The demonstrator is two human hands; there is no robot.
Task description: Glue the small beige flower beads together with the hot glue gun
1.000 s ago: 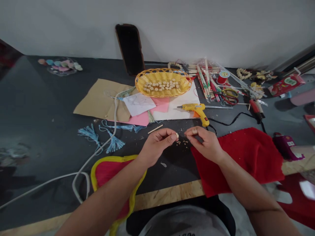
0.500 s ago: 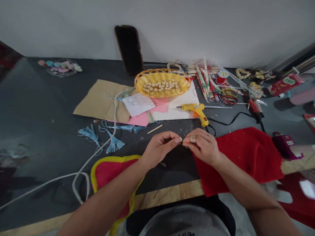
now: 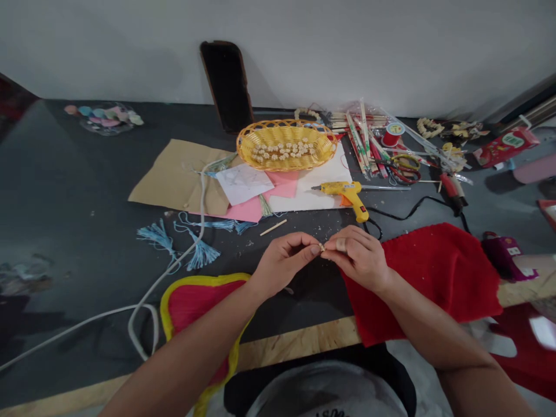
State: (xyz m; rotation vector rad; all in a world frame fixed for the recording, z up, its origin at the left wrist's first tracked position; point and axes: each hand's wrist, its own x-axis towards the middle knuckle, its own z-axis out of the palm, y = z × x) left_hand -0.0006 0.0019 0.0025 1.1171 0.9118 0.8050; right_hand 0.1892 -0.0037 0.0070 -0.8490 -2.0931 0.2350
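My left hand (image 3: 284, 260) pinches a tiny pale cream piece (image 3: 322, 248) between thumb and forefinger, above the dark tabletop. It resembles the small flower-like pieces (image 3: 284, 152) lying in the yellow woven basket (image 3: 256, 133). My right hand (image 3: 358, 255), a ring on one finger, is closed at the same spot, its fingertips meeting the piece; whether they hold a separate bit is too small to tell. Just beyond the hands rests a yellow hot glue gun (image 3: 347, 194) with a clear glue stick in its back. A short thin stick (image 3: 273, 227) lies nearby.
Blue tassels (image 3: 202, 252) and a white cord (image 3: 174, 263) lie to the left. Red cloth (image 3: 438, 284) spreads under my right forearm. Scissors (image 3: 403, 168), a red thread spool (image 3: 393, 134) and packaged sticks sit back right. A phone (image 3: 228, 87) leans on the wall.
My right fingertips have come in slightly to the left, closing the small gap to the piece in my left hand. The rest stays where it was.
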